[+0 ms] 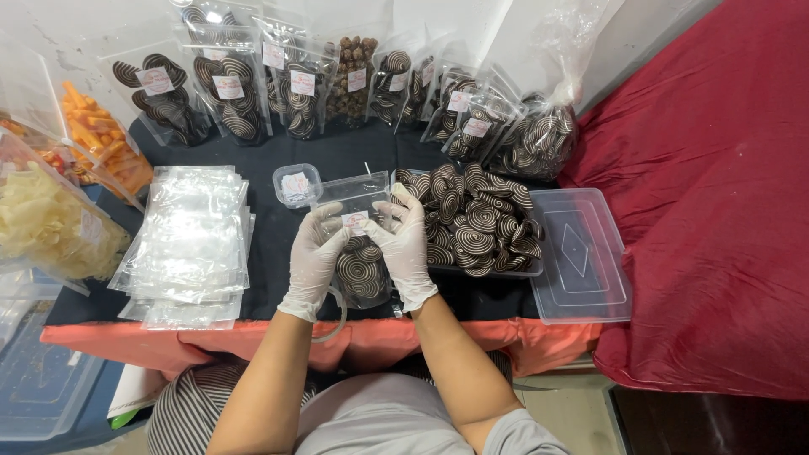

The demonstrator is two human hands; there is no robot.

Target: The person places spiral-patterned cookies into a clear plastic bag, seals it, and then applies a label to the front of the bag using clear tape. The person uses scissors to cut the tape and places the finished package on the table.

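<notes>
- A clear plastic pouch (361, 253), partly filled with brown-and-cream spiral crisps, is held upright at the near edge of a dark-covered table (270, 244), seen from above.
- The left hand (316, 257), in a white glove, is closed on the pouch's left side near the small label; the pouch is gripped between fingers and thumb.
- The right hand (403, 240), also gloved, is closed on the pouch's upper right edge, where the mouth appears to be pinched.
- Just to the right of the hands, an open clear tray (497, 271) heaped with the same spiral crisps is touched, or nearly touched, by the right hand.
- The tray's clear lid (581, 253) lies beside it, further right, against a red cloth (708, 194).
- To the left, a stack of empty clear pouches (190, 244) is laid flat; a small clear tub (297, 185) of labels stands behind the held pouch.
- Along the back, filled and labelled pouches (227, 93) are lined up; bags of orange sticks (105, 139) and pale yellow crisps (46, 223) sit at far left.
- Judged from this view, the step would be done well if the pouch were kept upright, the mouth edges lined up evenly, and the crisps settled low so none are crushed or caught in the seal.
- Whether the mouth is already sealed cannot be told.
</notes>
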